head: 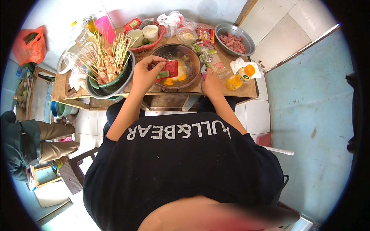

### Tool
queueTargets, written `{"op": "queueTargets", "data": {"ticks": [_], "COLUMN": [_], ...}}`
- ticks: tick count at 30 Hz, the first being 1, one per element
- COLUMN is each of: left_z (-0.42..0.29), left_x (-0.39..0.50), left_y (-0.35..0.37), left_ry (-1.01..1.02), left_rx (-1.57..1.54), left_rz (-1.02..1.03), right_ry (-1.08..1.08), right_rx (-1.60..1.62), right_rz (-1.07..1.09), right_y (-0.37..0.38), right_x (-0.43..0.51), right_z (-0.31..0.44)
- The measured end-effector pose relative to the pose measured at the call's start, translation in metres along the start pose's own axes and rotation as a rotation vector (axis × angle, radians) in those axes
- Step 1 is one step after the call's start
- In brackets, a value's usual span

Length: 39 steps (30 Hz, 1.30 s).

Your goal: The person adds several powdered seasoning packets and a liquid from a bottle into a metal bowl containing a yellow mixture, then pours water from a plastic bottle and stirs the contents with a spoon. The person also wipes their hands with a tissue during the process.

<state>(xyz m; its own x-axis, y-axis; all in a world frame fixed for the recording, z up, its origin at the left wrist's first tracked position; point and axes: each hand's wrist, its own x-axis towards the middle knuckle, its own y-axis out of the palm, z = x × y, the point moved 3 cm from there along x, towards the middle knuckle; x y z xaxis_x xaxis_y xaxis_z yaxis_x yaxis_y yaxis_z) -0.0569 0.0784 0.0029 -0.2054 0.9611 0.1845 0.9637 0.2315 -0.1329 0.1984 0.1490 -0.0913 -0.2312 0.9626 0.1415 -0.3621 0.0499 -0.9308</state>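
My left hand [147, 72] pinches a small red seasoning packet [170, 70] by its upper left edge, over a dark round pan [190, 57]. Yellow and pale powder [179, 76] lies at the bottom of the pan. My right hand [212, 82] is at the pan's right side, its fingers closed around a small object with a pink part [204, 76], mostly hidden; it may be scissors or a knife. Just beyond that hand lies a clear pack of wooden skewers [218, 65]. An orange-capped yellow bottle [239, 77] stands to its right.
Skewered meat [108, 70] fills a green basket inside a grey basin [132, 65] on the left. Raw meat [232, 43] lies in a grey bowl [251, 47] at the back right. A red basket [162, 36] holds cups and limes. Another person [31, 141] stands at the far left.
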Motion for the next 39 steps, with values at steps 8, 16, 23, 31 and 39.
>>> {"op": "queueTargets", "data": {"ticks": [8, 16, 23, 31, 39], "left_z": [0.013, 0.023, 0.016, 0.009, -0.001], "left_x": [0.016, 0.023, 0.023, 0.019, 0.021], "left_y": [0.009, 0.011, 0.029, 0.024, 0.020], "left_ry": [0.120, 0.044, 0.089, 0.156, 0.246], "left_rx": [0.091, 0.151, 0.096, 0.173, 0.519], "left_rz": [-0.122, -0.052, -0.004, -0.030, -0.109], "right_ry": [0.074, -0.081, -0.152, -0.260, -0.244], "right_rx": [0.277, 0.533, 0.862, 0.767, 0.746], "right_rz": [-0.119, -0.311, -0.028, -0.020, 0.014], "right_y": [-0.010, -0.062, -0.068, -0.056, -0.061], "right_x": [0.010, 0.009, 0.022, 0.038, 0.025], "right_z": [-0.013, -0.003, 0.072, 0.103, 0.108]}}
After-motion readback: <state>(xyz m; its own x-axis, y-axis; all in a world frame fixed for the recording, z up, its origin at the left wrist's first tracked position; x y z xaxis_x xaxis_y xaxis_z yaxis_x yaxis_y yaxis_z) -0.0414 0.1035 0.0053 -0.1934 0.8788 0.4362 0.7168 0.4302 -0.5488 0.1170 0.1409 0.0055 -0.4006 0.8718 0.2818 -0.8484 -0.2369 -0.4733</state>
